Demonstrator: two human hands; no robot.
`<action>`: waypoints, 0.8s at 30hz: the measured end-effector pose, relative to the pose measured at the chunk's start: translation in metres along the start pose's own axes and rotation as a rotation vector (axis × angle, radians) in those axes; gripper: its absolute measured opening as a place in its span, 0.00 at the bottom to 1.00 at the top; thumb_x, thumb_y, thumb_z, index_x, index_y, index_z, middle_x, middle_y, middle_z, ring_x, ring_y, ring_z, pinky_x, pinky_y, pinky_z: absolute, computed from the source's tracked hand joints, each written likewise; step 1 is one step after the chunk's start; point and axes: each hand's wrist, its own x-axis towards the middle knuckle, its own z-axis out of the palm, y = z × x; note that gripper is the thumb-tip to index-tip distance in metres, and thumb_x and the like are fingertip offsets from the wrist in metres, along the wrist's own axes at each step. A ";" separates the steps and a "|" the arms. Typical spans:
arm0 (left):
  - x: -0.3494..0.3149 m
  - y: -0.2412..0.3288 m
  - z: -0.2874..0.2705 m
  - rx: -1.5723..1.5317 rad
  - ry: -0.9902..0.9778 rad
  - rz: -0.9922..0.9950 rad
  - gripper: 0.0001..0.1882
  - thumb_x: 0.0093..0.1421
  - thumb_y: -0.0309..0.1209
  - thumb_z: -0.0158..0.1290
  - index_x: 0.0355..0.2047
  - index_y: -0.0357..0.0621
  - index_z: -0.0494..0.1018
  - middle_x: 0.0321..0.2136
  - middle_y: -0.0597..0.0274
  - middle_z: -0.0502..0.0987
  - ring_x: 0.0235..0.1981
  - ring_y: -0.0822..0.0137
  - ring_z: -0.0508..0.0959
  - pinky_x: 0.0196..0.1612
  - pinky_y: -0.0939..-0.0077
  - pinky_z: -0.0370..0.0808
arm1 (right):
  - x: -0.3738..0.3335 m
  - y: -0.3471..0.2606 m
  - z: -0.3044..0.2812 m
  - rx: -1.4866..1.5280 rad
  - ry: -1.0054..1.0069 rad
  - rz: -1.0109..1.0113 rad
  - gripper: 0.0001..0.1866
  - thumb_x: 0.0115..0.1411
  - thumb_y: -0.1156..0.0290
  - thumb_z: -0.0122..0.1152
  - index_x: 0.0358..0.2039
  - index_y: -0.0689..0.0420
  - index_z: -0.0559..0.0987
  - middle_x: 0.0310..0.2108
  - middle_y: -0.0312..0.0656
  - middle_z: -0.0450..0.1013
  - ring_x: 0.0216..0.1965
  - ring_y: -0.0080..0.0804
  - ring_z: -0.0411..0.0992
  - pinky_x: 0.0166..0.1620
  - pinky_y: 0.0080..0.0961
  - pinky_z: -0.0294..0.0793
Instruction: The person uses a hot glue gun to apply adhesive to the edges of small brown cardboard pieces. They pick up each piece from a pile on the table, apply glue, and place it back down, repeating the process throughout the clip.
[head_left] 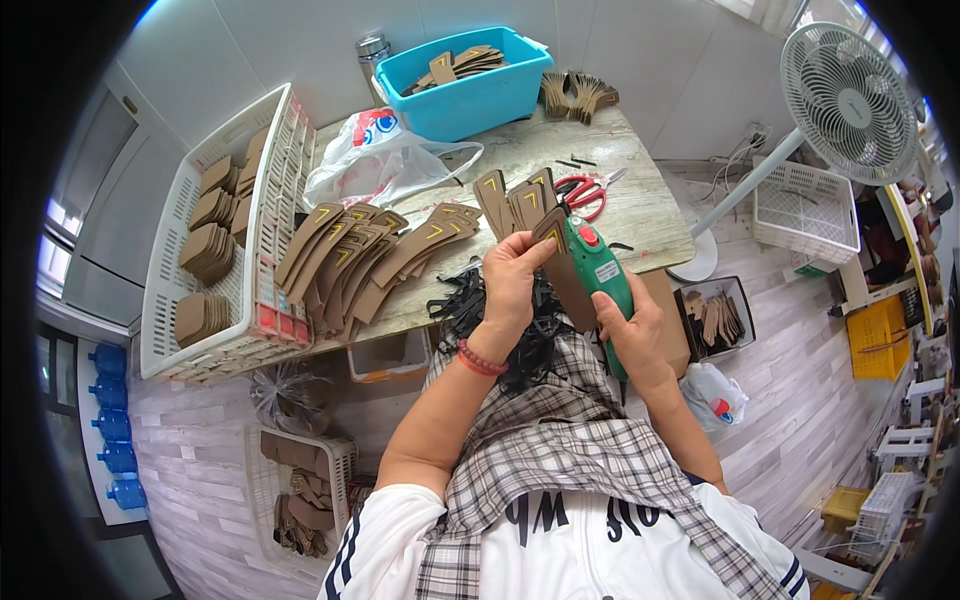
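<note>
My right hand (632, 325) is wrapped round a green handheld electric cutter (606, 272) with a red button. Its head points away from me, against the upper edge of a curved brown piece (562, 272) with a yellow mark. My left hand (510, 285) pinches that piece between thumb and fingers, just left of the cutter. Black trimmed strips (525, 340) lie heaped on my lap below the hands. Beyond the hands, more brown pieces (522, 205) lie fanned on the table, beside red-handled scissors (590, 196).
Rows of brown pieces (340, 255) cover the table's left side, next to a white crate (165, 290) of stacked pieces. A blue tub (470, 98), plastic bag (385, 160) and steel flask (373, 60) stand farther back. A fan (848, 100) stands at right; a box (715, 315) sits below.
</note>
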 end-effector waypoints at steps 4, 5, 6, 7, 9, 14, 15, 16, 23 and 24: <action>-0.002 0.003 -0.006 0.040 -0.028 0.034 0.02 0.58 0.24 0.56 0.33 0.39 0.76 0.29 0.67 0.79 0.29 0.80 0.75 0.34 0.86 0.71 | -0.001 -0.004 -0.006 0.023 -0.028 0.051 0.23 0.59 0.62 0.63 0.50 0.62 0.73 0.23 0.35 0.73 0.22 0.18 0.69 0.26 0.20 0.70; -0.002 0.006 -0.007 0.056 -0.039 0.051 0.02 0.59 0.24 0.56 0.33 0.39 0.75 0.30 0.67 0.79 0.29 0.80 0.75 0.35 0.86 0.71 | -0.001 -0.002 -0.007 0.019 -0.028 0.041 0.23 0.59 0.62 0.63 0.50 0.62 0.73 0.22 0.35 0.72 0.22 0.18 0.69 0.25 0.19 0.69; -0.002 0.010 -0.007 0.050 -0.053 0.034 0.03 0.59 0.23 0.55 0.34 0.39 0.75 0.30 0.67 0.79 0.29 0.80 0.75 0.36 0.86 0.70 | -0.001 0.000 -0.009 0.015 -0.028 0.032 0.23 0.59 0.62 0.63 0.50 0.62 0.73 0.22 0.35 0.72 0.21 0.18 0.69 0.24 0.19 0.69; -0.003 0.016 -0.007 0.045 -0.064 0.018 0.03 0.59 0.23 0.55 0.34 0.39 0.75 0.31 0.67 0.79 0.30 0.80 0.75 0.36 0.86 0.70 | -0.001 -0.001 -0.011 0.010 -0.042 0.051 0.23 0.59 0.62 0.63 0.50 0.62 0.73 0.22 0.35 0.72 0.21 0.18 0.69 0.24 0.19 0.69; -0.001 0.017 -0.010 0.050 -0.084 0.023 0.05 0.60 0.24 0.54 0.37 0.38 0.74 0.31 0.66 0.79 0.30 0.80 0.75 0.36 0.86 0.72 | -0.001 -0.003 -0.014 -0.001 -0.070 0.091 0.23 0.58 0.62 0.63 0.50 0.62 0.73 0.22 0.35 0.72 0.21 0.18 0.69 0.24 0.19 0.69; 0.005 0.021 -0.019 0.096 -0.111 0.023 0.05 0.60 0.24 0.54 0.36 0.36 0.74 0.30 0.66 0.78 0.27 0.80 0.75 0.31 0.86 0.75 | -0.001 -0.004 -0.018 0.022 -0.103 0.097 0.24 0.58 0.61 0.64 0.51 0.62 0.73 0.23 0.36 0.72 0.21 0.18 0.69 0.23 0.19 0.71; 0.007 0.021 -0.021 0.126 -0.119 0.045 0.05 0.60 0.24 0.54 0.36 0.36 0.75 0.30 0.66 0.78 0.27 0.81 0.75 0.31 0.87 0.74 | -0.001 -0.006 -0.019 0.027 -0.110 0.101 0.25 0.58 0.61 0.64 0.51 0.62 0.73 0.23 0.36 0.72 0.21 0.18 0.69 0.23 0.19 0.71; 0.008 0.022 -0.023 0.157 -0.126 0.067 0.05 0.60 0.24 0.55 0.36 0.37 0.75 0.30 0.67 0.78 0.27 0.81 0.75 0.31 0.87 0.74 | -0.001 -0.008 -0.021 0.029 -0.123 0.113 0.25 0.58 0.60 0.64 0.51 0.62 0.72 0.23 0.36 0.72 0.21 0.18 0.69 0.23 0.19 0.70; 0.013 0.045 -0.033 0.344 -0.191 0.047 0.04 0.57 0.23 0.58 0.33 0.37 0.76 0.28 0.70 0.78 0.26 0.83 0.73 0.30 0.89 0.70 | 0.002 -0.016 -0.032 -0.023 -0.214 0.103 0.24 0.58 0.61 0.63 0.51 0.61 0.72 0.24 0.36 0.72 0.21 0.18 0.69 0.23 0.17 0.69; 0.014 0.048 -0.034 0.355 -0.212 0.044 0.04 0.56 0.23 0.58 0.32 0.37 0.77 0.27 0.70 0.78 0.26 0.83 0.72 0.30 0.89 0.69 | 0.002 -0.016 -0.034 -0.035 -0.236 0.096 0.24 0.58 0.61 0.63 0.51 0.61 0.72 0.24 0.36 0.72 0.21 0.18 0.69 0.23 0.18 0.69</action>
